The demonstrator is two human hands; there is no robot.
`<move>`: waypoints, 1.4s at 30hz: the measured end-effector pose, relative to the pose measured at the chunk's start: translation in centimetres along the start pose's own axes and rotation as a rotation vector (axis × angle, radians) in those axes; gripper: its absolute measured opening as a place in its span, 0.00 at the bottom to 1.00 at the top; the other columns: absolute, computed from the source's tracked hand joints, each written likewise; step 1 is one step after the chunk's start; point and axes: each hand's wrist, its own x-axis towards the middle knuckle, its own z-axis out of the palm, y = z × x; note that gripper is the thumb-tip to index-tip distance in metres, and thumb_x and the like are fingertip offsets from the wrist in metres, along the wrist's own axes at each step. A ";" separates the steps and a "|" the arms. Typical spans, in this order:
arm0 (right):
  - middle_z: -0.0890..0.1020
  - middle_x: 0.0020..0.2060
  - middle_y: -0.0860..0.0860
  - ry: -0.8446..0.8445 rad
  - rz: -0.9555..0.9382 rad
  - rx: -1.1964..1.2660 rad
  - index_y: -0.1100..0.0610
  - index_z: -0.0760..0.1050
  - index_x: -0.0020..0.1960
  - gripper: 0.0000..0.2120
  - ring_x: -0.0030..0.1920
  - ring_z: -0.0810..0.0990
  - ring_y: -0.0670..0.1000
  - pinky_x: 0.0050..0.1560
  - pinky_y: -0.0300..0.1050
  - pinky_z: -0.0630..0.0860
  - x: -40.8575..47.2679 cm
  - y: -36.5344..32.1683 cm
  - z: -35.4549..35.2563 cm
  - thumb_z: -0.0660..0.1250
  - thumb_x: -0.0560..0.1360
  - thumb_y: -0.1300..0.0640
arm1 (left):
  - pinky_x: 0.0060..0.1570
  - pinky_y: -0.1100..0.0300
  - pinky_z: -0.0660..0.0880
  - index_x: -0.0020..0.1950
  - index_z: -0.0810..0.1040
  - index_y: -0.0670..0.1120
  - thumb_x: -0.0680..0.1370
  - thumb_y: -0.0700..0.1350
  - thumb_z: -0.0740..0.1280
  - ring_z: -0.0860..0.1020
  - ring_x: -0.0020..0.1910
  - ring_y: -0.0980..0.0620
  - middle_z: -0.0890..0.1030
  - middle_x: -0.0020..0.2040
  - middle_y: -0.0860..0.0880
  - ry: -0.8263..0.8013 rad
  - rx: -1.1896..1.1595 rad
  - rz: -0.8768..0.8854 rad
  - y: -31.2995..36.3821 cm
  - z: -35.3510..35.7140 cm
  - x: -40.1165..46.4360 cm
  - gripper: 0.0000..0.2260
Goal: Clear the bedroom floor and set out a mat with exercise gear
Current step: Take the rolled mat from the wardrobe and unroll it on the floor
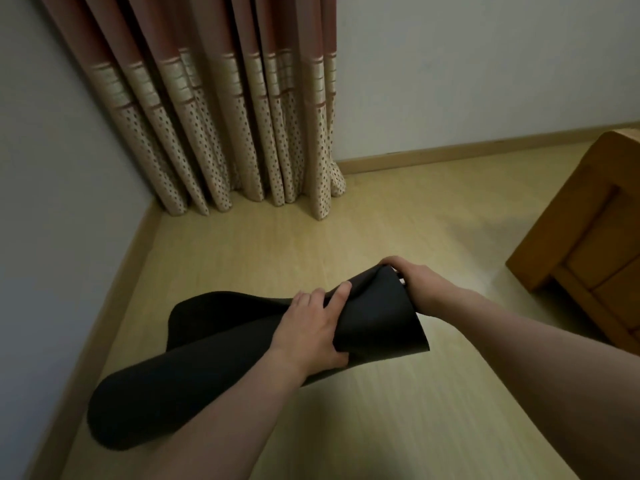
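**Mat held loosely rolled above the floor, both hands at its near end**

Mat (207, 358), dark and matte, is seen half unrolled and sagging in a soft curl above the pale wooden floor (346, 410), between the left wall and the wooden furniture (581, 237) at the right. Its far end droops toward the skirting on the left; whether it touches the floor there cannot be told. The left hand (311, 330) is wrapped over the upper edge, fingers spread across the outer face and thumb tucked beneath. The right hand (412, 278) is closed on the raised corner of the same end, pinching the edge from behind.

From the way it bends and folds under its own weight, the mat is judged to be limp, light and rubbery rather than stiff, with a surface that should grip well and not slip. No fragility is suggested. It is best taken at the two corners of one short edge, hands kept well apart, so that the sheet can be drawn flat along the floor instead of bunching. No exercise gear is visible. A patterned curtain (214, 116) hangs in the corner beyond.
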 end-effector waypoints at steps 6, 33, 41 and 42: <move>0.75 0.65 0.54 -0.267 0.123 -0.330 0.51 0.67 0.70 0.23 0.61 0.75 0.57 0.62 0.50 0.73 1.7 2.1 1.8 0.60 0.77 0.63 | 0.64 0.48 0.69 0.76 0.45 0.55 0.71 0.58 0.71 0.71 0.60 0.42 0.70 0.63 0.43 -0.088 0.090 0.026 1.1 3.9 0.4 0.44; 0.74 0.64 0.57 -0.560 0.243 -0.845 0.60 0.67 0.71 0.30 0.64 0.74 0.60 0.67 0.52 0.70 4.8 -4.3 13.8 0.71 0.74 0.51 | 0.75 0.39 0.41 0.78 0.34 0.58 0.63 0.69 0.73 0.42 0.78 0.45 0.38 0.79 0.49 -0.600 -0.066 -0.150 -13.1 9.8 -2.6 0.58; 0.69 0.68 0.60 -0.484 0.201 -0.898 0.62 0.59 0.74 0.31 0.69 0.68 0.63 0.67 0.59 0.66 5.3 -7.6 16.5 0.67 0.75 0.57 | 0.74 0.42 0.55 0.79 0.45 0.55 0.62 0.72 0.70 0.59 0.74 0.44 0.58 0.77 0.47 -0.504 -0.055 -0.124 -13.7 10.8 -3.0 0.54; 0.70 0.67 0.60 -0.478 0.179 -0.896 0.62 0.58 0.73 0.32 0.68 0.69 0.63 0.66 0.59 0.67 5.2 -7.4 16.3 0.68 0.74 0.58 | 0.74 0.42 0.55 0.79 0.45 0.54 0.63 0.72 0.70 0.59 0.74 0.44 0.58 0.77 0.47 -0.483 -0.048 -0.116 -13.8 10.9 -3.3 0.54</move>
